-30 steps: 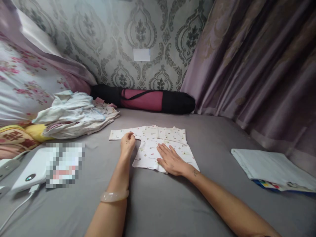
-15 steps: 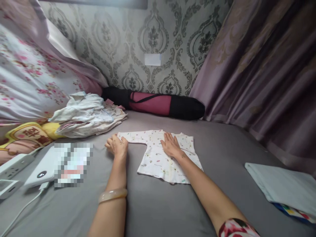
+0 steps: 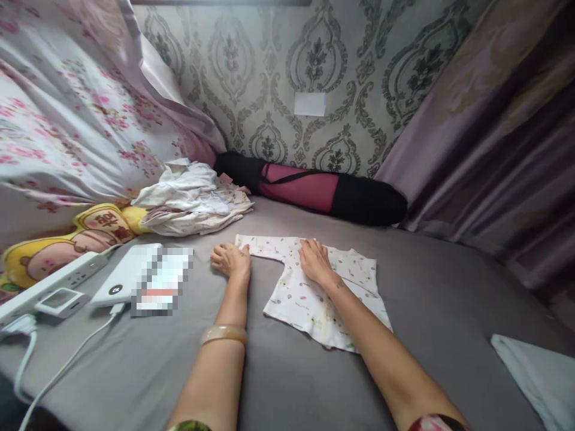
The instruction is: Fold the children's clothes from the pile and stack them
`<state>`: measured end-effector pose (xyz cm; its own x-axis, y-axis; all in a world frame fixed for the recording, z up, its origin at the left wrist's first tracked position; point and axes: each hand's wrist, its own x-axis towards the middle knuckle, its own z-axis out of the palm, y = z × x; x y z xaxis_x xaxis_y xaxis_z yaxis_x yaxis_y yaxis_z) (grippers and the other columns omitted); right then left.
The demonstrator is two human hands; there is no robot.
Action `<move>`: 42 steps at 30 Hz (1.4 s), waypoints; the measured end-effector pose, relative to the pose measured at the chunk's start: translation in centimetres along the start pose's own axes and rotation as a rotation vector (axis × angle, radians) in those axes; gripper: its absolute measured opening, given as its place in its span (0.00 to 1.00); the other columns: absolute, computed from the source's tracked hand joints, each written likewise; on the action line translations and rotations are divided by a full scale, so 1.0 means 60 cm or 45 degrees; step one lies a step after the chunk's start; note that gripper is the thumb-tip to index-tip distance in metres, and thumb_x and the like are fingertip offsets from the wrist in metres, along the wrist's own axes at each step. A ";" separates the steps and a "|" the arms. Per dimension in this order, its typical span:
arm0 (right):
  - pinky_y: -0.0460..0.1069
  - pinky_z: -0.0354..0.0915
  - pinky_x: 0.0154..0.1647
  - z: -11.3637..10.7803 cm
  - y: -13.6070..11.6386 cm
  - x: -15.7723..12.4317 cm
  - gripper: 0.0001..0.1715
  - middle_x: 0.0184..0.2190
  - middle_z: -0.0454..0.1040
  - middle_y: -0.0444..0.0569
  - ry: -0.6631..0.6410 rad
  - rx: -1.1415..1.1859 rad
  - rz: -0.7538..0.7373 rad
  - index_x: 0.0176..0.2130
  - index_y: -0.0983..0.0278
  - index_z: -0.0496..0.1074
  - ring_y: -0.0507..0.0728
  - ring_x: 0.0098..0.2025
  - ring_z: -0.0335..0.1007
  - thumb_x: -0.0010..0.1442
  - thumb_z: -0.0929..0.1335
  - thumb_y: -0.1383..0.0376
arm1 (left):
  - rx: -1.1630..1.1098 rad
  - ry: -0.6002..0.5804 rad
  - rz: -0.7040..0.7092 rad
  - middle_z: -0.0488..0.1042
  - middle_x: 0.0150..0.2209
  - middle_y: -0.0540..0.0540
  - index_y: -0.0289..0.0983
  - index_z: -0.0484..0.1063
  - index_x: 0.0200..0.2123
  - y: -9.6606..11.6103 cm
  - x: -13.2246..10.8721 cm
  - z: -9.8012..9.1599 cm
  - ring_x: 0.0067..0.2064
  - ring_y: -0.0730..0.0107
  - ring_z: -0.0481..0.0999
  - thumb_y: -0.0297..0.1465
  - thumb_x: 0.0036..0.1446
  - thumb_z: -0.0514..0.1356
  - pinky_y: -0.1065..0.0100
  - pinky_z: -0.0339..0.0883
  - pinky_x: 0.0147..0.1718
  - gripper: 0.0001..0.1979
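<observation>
A small white baby shirt [image 3: 309,299] with a scattered little print lies spread on the grey bed sheet. One sleeve stretches out to the left; the other side lies beneath and beyond my right forearm. At the cuff of that left sleeve is my left hand [image 3: 231,259], fingers curled and thumb against the cloth edge. My right hand [image 3: 315,262] rests palm down on the upper part of the shirt, fingers extended and slightly bent. It covers part of the chest and neck area.
A heap of light clothes [image 3: 193,200] lies back left, beside a yellow cartoon cushion [image 3: 58,245]. Nearer are a power strip [image 3: 67,278], a white power bank [image 3: 128,275] and a cable. A black and maroon bag [image 3: 305,190] lies along the wall. Folded pale cloth [image 3: 534,371] is at right.
The view has swung left, so things sit further right. My right hand's fingers are drawn in a little more on the shirt. My left hand stays at the sleeve cuff.
</observation>
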<state>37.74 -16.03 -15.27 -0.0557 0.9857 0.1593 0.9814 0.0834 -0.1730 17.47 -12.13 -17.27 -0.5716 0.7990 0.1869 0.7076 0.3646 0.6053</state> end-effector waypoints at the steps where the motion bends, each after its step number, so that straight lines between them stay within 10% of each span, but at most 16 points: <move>1: 0.54 0.52 0.56 0.002 -0.006 0.005 0.23 0.54 0.66 0.56 -0.007 -0.001 -0.004 0.57 0.63 0.64 0.62 0.56 0.57 0.66 0.55 0.64 | -0.017 -0.004 -0.006 0.62 0.55 0.28 0.32 0.71 0.40 -0.001 0.003 0.002 0.57 0.38 0.58 0.39 0.51 0.61 0.44 0.55 0.50 0.17; 8: 0.57 0.53 0.56 0.002 -0.011 0.042 0.27 0.55 0.64 0.60 -0.312 0.034 0.024 0.58 0.65 0.63 0.66 0.58 0.56 0.65 0.57 0.56 | -0.366 -0.109 -0.050 0.72 0.43 0.36 0.39 0.68 0.27 -0.005 0.035 0.012 0.52 0.42 0.66 0.38 0.48 0.61 0.44 0.60 0.48 0.09; 17: 0.61 0.49 0.60 -0.033 -0.002 0.074 0.53 0.66 0.49 0.62 -0.708 0.122 0.043 0.68 0.62 0.47 0.71 0.66 0.42 0.54 0.64 0.40 | -1.643 -0.600 -0.274 0.74 0.29 0.49 0.37 0.67 0.33 0.039 0.043 0.002 0.33 0.68 0.76 0.35 0.45 0.60 0.69 0.68 0.29 0.11; 25: 0.66 0.53 0.57 -0.024 -0.013 0.097 0.67 0.68 0.44 0.61 -0.774 0.095 0.151 0.68 0.58 0.42 0.74 0.66 0.41 0.41 0.69 0.37 | -1.891 -0.795 -0.032 0.77 0.39 0.47 0.36 0.70 0.38 0.084 -0.006 -0.018 0.42 0.64 0.75 0.40 0.46 0.61 0.67 0.67 0.38 0.17; 29: 0.64 0.57 0.56 -0.029 -0.005 0.088 0.56 0.63 0.55 0.62 -0.644 0.239 0.144 0.64 0.61 0.56 0.74 0.64 0.49 0.42 0.73 0.44 | -2.028 -0.802 -0.076 0.75 0.37 0.48 0.35 0.70 0.36 0.112 -0.030 -0.005 0.39 0.68 0.75 0.38 0.43 0.65 0.67 0.67 0.39 0.18; 35: 0.52 0.68 0.44 -0.041 0.035 0.032 0.19 0.45 0.75 0.58 -0.289 1.108 0.432 0.50 0.66 0.66 0.58 0.42 0.75 0.65 0.60 0.59 | -1.988 -0.783 -0.066 0.73 0.35 0.49 0.36 0.67 0.39 0.136 -0.067 0.017 0.36 0.70 0.74 0.43 0.44 0.66 0.69 0.66 0.37 0.22; 42: 0.55 0.71 0.38 -0.062 0.091 -0.050 0.37 0.34 0.77 0.61 -0.361 2.311 0.939 0.46 0.71 0.66 0.59 0.34 0.76 0.67 0.46 0.46 | -1.309 -1.218 0.649 0.74 0.47 0.45 0.39 0.70 0.43 0.141 -0.138 -0.007 0.52 0.64 0.70 0.46 0.61 0.52 0.64 0.62 0.51 0.18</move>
<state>43.96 -19.05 -13.05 0.0002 0.8688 -0.4952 -0.4736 -0.4360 -0.7653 28.01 -15.84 -13.38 0.4100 0.8846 0.2222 -0.0848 -0.2056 0.9749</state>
